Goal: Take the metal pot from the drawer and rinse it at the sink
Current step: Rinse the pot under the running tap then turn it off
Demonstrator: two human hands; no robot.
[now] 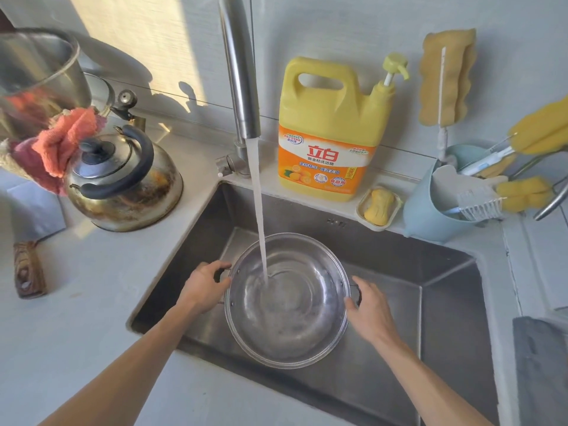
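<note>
A round metal pot (295, 327) is held over the steel sink (436, 272), its mouth facing up. Water runs from the tall steel faucet (242, 87) in a white stream (259, 210) and lands inside the pot near its middle. My left hand (203, 287) grips the pot's left handle. My right hand (368, 309) grips the right handle. Water swirls over the pot's bottom.
A yellow dish soap jug (329, 133) stands behind the sink, with a soap dish (379, 206) and a blue caddy (436, 210) of brushes to its right. A stained kettle (123, 179) sits on the left counter, a large pot (37, 78) and cloths behind it.
</note>
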